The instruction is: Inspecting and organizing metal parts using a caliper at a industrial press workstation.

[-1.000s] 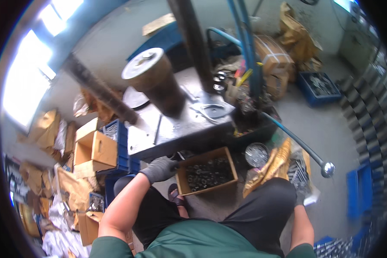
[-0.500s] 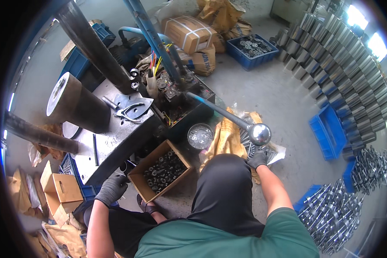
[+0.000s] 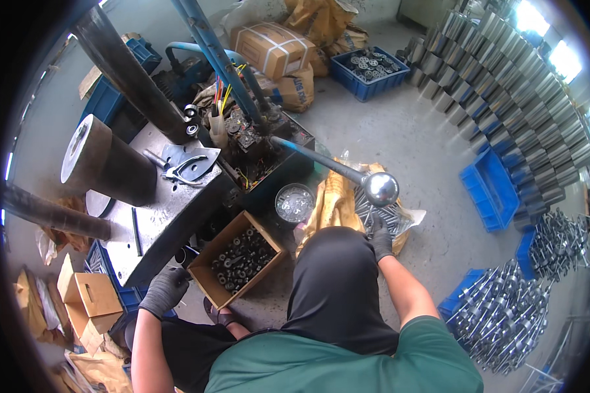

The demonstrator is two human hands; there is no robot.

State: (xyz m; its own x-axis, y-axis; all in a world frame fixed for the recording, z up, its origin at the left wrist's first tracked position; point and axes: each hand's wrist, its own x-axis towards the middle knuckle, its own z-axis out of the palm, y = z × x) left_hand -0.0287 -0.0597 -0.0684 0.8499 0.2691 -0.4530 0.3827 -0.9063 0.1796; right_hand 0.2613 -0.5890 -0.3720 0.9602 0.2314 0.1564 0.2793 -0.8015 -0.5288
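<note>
My left hand (image 3: 165,291), in a dark grey glove, is beside the left corner of an open cardboard box (image 3: 202,274). Its fingers are curled; whatever they hold is hidden. Many small dark ring-shaped metal parts (image 3: 244,261) lie inside the box. My right hand (image 3: 381,241), gloved alike, reaches over slim metal rods (image 3: 388,219) in a torn brown paper bag (image 3: 334,206). Its fingertips are lost among the rods, so I cannot see their grip. Just above this bag hangs the shiny ball end of a blue lever (image 3: 381,189).
Pliers (image 3: 185,170) and a thick steel cylinder (image 3: 108,160) rest on the press table (image 3: 128,245) at left. A round tin (image 3: 294,203) stands past the box. Blue crates (image 3: 491,190) and stacked metal tubes (image 3: 498,92) line the right, near shafts (image 3: 505,314).
My right hand has shifted left and a little forward over the rods. My left hand stays close to the box corner. The whole view has shifted slightly.
</note>
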